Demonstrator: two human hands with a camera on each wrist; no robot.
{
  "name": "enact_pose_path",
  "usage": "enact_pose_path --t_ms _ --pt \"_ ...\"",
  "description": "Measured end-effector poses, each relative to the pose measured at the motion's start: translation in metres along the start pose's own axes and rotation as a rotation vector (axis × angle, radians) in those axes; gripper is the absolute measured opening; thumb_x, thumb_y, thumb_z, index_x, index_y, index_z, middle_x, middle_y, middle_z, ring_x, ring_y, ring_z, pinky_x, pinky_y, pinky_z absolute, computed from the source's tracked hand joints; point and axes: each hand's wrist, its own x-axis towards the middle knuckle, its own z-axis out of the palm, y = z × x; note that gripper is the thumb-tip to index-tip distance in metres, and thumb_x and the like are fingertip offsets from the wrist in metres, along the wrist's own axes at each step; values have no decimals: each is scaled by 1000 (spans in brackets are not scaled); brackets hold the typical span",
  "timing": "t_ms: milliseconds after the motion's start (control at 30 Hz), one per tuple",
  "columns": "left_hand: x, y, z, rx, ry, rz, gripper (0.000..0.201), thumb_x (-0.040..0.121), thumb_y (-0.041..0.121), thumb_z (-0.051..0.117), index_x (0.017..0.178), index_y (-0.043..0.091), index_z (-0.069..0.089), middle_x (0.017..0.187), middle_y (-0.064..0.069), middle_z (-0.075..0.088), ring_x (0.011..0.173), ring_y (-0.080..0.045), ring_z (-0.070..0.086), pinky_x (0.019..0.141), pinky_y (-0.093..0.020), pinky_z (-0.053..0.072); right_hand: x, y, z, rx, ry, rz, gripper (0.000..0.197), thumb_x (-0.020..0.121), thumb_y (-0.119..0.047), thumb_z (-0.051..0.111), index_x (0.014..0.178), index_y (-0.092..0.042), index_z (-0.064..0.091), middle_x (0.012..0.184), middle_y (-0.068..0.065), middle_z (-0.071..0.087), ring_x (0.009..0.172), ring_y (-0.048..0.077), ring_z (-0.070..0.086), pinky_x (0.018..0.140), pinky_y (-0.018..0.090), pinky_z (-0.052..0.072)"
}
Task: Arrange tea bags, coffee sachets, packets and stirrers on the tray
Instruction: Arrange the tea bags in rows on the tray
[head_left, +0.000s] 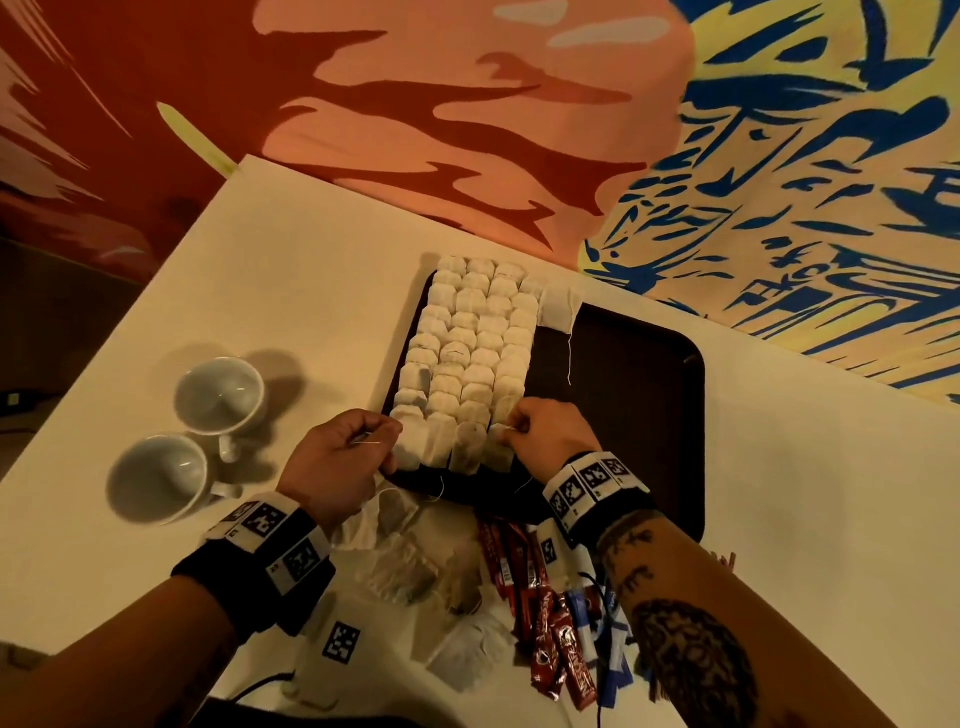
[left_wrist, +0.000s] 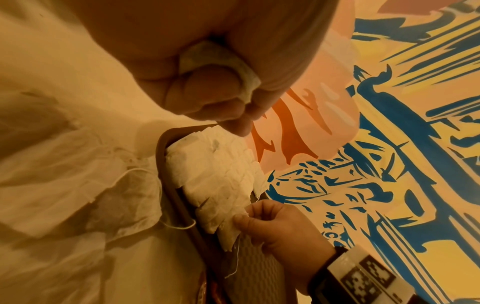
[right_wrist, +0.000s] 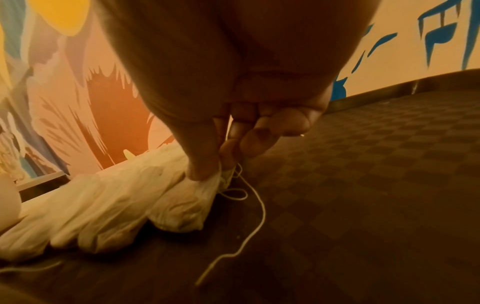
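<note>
**Tea bags fill the left part of the tray; both our hands work at its near edge**

We take the dark brown tray (head_left: 623, 395) as our landmark; it sits on the white table (head_left: 291, 270), against the painted wall (head_left: 779, 156). The block of tea bags (head_left: 467, 353) covers the tray's left part in four overlapping rows, and one loose tea bag (head_left: 558, 306) lies at the far edge, just right of the block, its string trailing onto the bare checkered tray floor. Left of the tray stand two white cups (head_left: 218, 395), touching each other. On the table in front of the tray's near edge lies a heap of unsorted tea bags (head_left: 415, 571), and just right of that heap are red coffee sachets (head_left: 540, 623) and blue packets (head_left: 608, 639) (partly under our right forearm).

Our left hand (head_left: 337, 457) is at the tray's near-left corner, fingers curled, pinching a small white piece, apparently a tea-bag tag (left_wrist: 218, 61), against the thumb. Our right hand (head_left: 550, 431) pinches the top of the nearest tea bag (right_wrist: 187, 207) in the rightmost row, whose string (right_wrist: 249, 230) lies loose on the tray.
</note>
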Motion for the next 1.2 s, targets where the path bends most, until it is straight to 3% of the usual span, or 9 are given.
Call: enact_pose_path --t_ms 233,400,633,767,867,967,1033,1100,1200 --pt "8 -1 -2 37 -2 43 12 95 28 63 87 23 71 68 -1 68 39 -4 45 46 -22 36 1 3 1 83 43 28 18 87 -40 70 99 -27 64 99 -5 66 93 15 63 85 37 56" --pt "11 -2 1 7 -14 46 13 95 28 63 88 20 70 67 -6 65 40 -12 41 39 -18 33 -4 14 3 378 137 193 43 83 -40 78 118 -20 61 103 -5 67 96 12 62 82 26 51" --pt "5 1 11 13 -7 9 11 94 31 64 89 24 72 58 3 66 40 -9 43 42 -21 34 2 9 10 313 101 189 29 91 -33 68 117 -19 68 117 1 69 107 17 64 90 27 53" --pt "0 9 17 -21 -39 -14 13 94 31 63 91 21 72 66 -4 68 43 -15 41 37 -21 32 0 11 7 311 98 195 32 92 -34 68 119 -18 68 120 2 69 108 18 65 95 31 54" --pt "-3 14 22 -141 -108 -91 17 94 28 63 95 13 70 70 -11 66 42 -15 37 43 -22 28 -11 11 -1 348 133 200 35 92 -37 67 122 -18 66 122 2 67 108 17 64 89 27 52" --pt "-6 20 30 -389 -148 -213 15 94 19 57 96 6 64 67 -8 62 53 -19 37 44 -24 27 -34 -1 -9 430 188 86 26 93 -39 66 113 -22 68 112 -5 69 92 6 60 79 21 45" --pt "-8 28 36 -577 -174 -293 13 91 7 49 96 9 61 72 -7 61 57 -18 44 44 -22 36 -53 -16 -13 530 129 -55 16 91 -43 69 100 -29 68 99 -13 70 85 0 63 77 19 48" --pt "-8 34 42 -679 -175 -295 26 85 -7 41 98 6 60 81 -10 61 62 -18 53 54 -26 47 -70 -30 -13 619 38 -173 15 87 -46 73 92 -33 66 91 -14 71 82 -2 66 74 18 51" --pt "-10 42 50 -673 -187 -212 39 85 -18 37 102 5 62 90 -12 63 75 -23 62 68 -34 53 -79 -39 -4 684 17 -208 30 79 -47 80 99 -30 66 94 -11 72 84 0 66 75 21 54"
